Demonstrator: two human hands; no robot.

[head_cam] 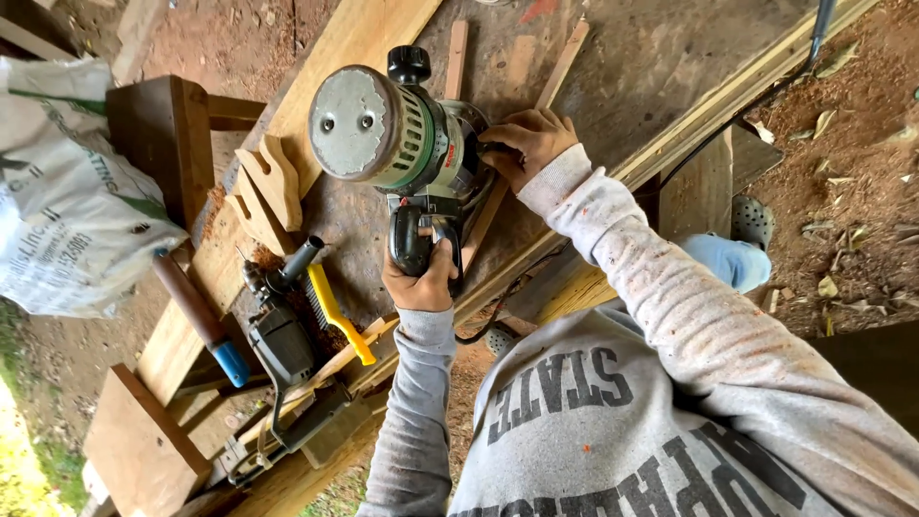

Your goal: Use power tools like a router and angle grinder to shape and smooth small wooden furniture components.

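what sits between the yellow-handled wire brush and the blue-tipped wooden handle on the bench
In the head view, a dark power tool with a black body lies between the yellow-handled wire brush and the blue-tipped wooden handle.

We've got one head cam only, looking steeply down from above our own chest, close over the bench (pixel 613 57); sleeves and sweatshirt fill the lower frame, dirt ground at the edges.
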